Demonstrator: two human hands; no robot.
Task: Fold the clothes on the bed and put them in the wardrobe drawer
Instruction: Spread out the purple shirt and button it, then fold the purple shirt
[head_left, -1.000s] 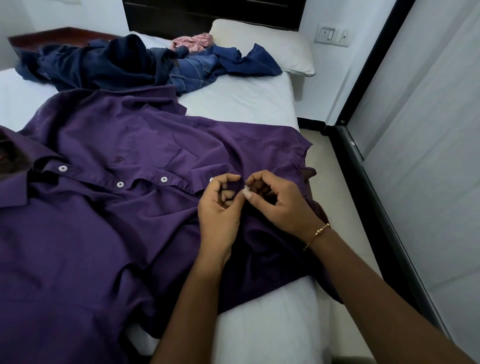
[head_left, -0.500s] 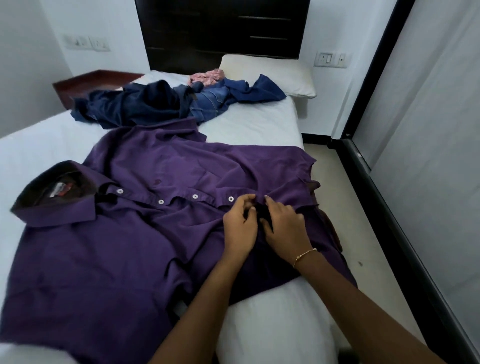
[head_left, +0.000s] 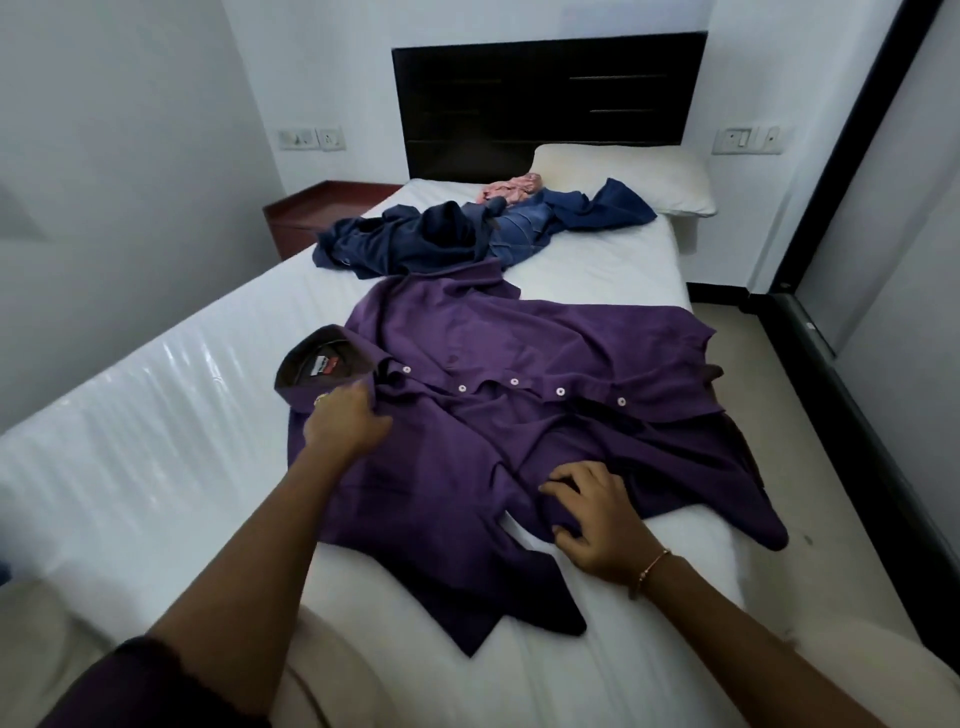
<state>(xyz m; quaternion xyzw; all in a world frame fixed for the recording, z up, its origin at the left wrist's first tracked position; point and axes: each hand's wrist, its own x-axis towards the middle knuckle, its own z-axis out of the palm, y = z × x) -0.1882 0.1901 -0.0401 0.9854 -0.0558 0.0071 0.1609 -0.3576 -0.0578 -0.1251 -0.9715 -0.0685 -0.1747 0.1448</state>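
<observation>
A bed (head_left: 156, 415) with a white sheet fills most of the view, running away toward a dark headboard (head_left: 545, 98) against a white wall. A white pillow (head_left: 623, 171) lies at the head of the bed on the right side.

Spread across the middle of the bed is a purple shirt (head_left: 519, 441), lying front up and buttoned, its row of pale buttons running left to right. Its collar (head_left: 322, 369) points to the left and shows a dark inner lining with a small label. The cloth is rumpled, with folds across the chest, and one sleeve trails toward the near edge of the bed, while the hem reaches the bed's right edge.

Beyond the shirt, nearer the pillow, sits a heap of dark blue clothes (head_left: 441, 234) — among them what looks like denim — with a small pink garment (head_left: 511, 188) at the top of the pile, touching the pillow.

The left hand (head_left: 345, 423) rests on the shirt just below the collar, fingers bent and pressed into the cloth; whether it grips a fold cannot be told. The right hand (head_left: 597, 514) lies on the shirt's lower front — fingers spread and curled, bunching fabric beneath them. A thin bracelet (head_left: 652, 569) circles the right wrist.
</observation>
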